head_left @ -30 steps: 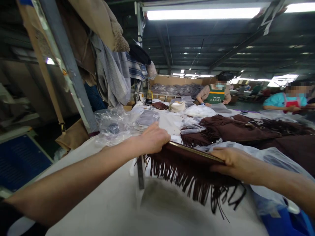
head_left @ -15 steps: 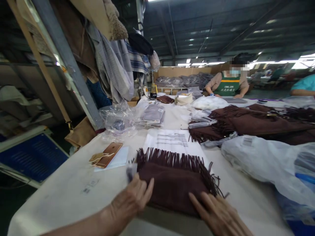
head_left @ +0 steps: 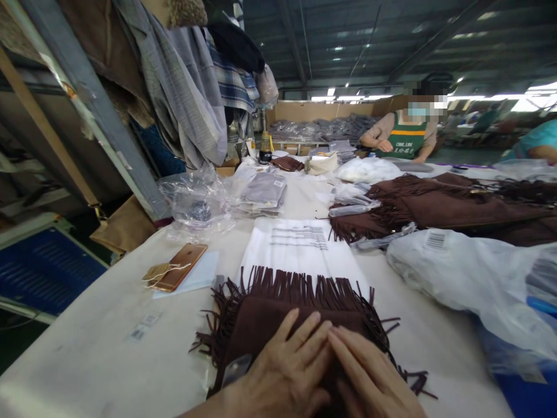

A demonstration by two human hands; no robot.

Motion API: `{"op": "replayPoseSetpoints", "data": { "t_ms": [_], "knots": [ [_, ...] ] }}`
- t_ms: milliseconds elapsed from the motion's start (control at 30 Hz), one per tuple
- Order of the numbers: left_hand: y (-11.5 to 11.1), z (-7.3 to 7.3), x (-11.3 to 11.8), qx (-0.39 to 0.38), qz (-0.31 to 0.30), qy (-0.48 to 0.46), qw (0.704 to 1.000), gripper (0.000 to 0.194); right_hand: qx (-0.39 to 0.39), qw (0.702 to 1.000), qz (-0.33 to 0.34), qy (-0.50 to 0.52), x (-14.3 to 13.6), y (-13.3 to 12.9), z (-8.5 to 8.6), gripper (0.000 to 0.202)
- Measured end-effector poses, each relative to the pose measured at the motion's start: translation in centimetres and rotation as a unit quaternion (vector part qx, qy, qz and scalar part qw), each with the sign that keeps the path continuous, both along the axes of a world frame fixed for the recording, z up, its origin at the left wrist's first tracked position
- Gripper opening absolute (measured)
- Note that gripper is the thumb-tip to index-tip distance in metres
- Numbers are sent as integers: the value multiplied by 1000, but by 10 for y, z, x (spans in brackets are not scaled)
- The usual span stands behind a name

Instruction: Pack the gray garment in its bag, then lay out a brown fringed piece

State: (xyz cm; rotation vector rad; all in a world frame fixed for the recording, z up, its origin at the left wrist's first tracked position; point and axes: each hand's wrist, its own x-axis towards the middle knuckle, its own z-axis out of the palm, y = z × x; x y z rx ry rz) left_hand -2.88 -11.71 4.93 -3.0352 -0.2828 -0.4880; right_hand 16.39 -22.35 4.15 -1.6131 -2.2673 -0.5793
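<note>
A folded dark brown fringed garment lies on the white table right in front of me, its fringe spreading to the far side and to the left. My left hand and my right hand lie flat on top of it, side by side, fingers stretched out and touching at the middle. A small tag shows at the garment's near left edge, beside my left hand. Under the far fringe lies a clear printed bag.
A gold phone rests on a paper at the left. Plastic-wrapped items and a pile of brown fringed garments fill the right. Folded grey packs sit further back. Clothes hang at the left. A person in a green apron works across the table.
The garment went from held up between both hands to lying flat on the table. My hands then slid together at its middle and press on it; the left fringe has spread out.
</note>
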Motion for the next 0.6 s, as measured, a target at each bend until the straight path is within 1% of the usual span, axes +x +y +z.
{"op": "replayPoseSetpoints", "data": {
  "t_ms": [67, 133, 200, 267, 367, 400, 433, 467, 500, 533, 567, 600],
  "knots": [
    [7, -4, 16, -93, 29, 62, 993, 66, 50, 997, -62, 7, -7, 16, -17, 56],
    [10, -6, 22, -157, 41, 101, 982, 69, 58, 994, -88, -3, -11, 25, -40, 60],
    [10, -3, 23, -190, 43, 141, 971, 70, 35, 994, -103, -16, -10, 26, -58, 59],
    [9, 1, 21, -201, 51, 169, 964, 72, -12, 991, -129, -19, -3, 20, -67, 56],
    [8, 7, 21, -198, 60, 181, 961, 71, -110, 970, -215, -8, 18, 6, -64, 48],
    [8, 8, 21, -196, 59, 181, 962, 70, -127, 958, -256, -7, 27, 0, -61, 46],
    [8, 8, 21, -194, 59, 183, 962, 70, -124, 946, -299, -10, 36, -7, -57, 47],
    [8, 9, 21, -190, 60, 185, 962, 71, -99, 935, -340, -16, 44, -14, -53, 49],
    [7, 9, 21, -184, 60, 189, 963, 71, -58, 928, -368, -20, 50, -22, -50, 48],
    [6, 9, 22, -172, 63, 191, 964, 70, -7, 926, -376, -17, 53, -30, -46, 47],
    [4, 7, 22, -150, 66, 189, 968, 71, 42, 930, -365, 0, 52, -39, -42, 45],
    [1, 5, 23, -117, 59, 178, 975, 73, 73, 938, -337, 33, 47, -48, -39, 42]
  ]
}}
